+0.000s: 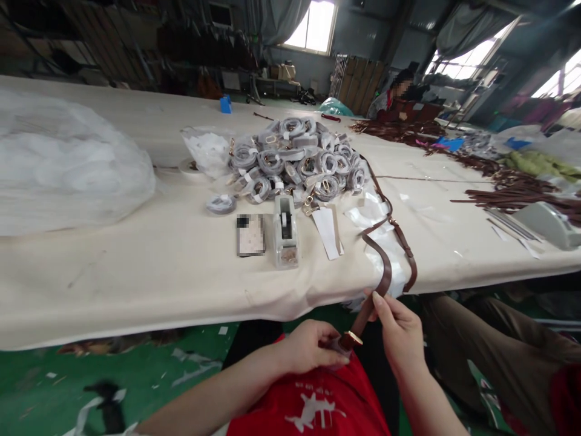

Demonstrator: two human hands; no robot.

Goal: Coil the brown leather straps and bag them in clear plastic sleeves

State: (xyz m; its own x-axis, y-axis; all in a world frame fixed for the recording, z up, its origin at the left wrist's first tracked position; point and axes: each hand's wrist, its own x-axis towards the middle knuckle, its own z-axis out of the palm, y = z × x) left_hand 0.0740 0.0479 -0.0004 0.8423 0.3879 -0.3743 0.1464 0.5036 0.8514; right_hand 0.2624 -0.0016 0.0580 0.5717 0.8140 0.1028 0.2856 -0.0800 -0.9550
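Note:
A brown leather strap runs from the tabletop down over the front edge to my hands. My left hand is closed on its end, beside a gold-coloured metal buckle; some clear plastic film seems to show there too. Farther up the strap, my right hand pinches it between thumb and fingers. The rest of the strap lies looped on white plastic sheets. Beyond my hands stands a grey tape dispenser, with white paper strips to its right.
A heap of wrapped, coiled straps covers the table's middle. One wrapped coil sits apart. At left lies a large plastic bag. Loose brown straps spread along the right, where a co-worker sits across the table. Another person's leg is close at right.

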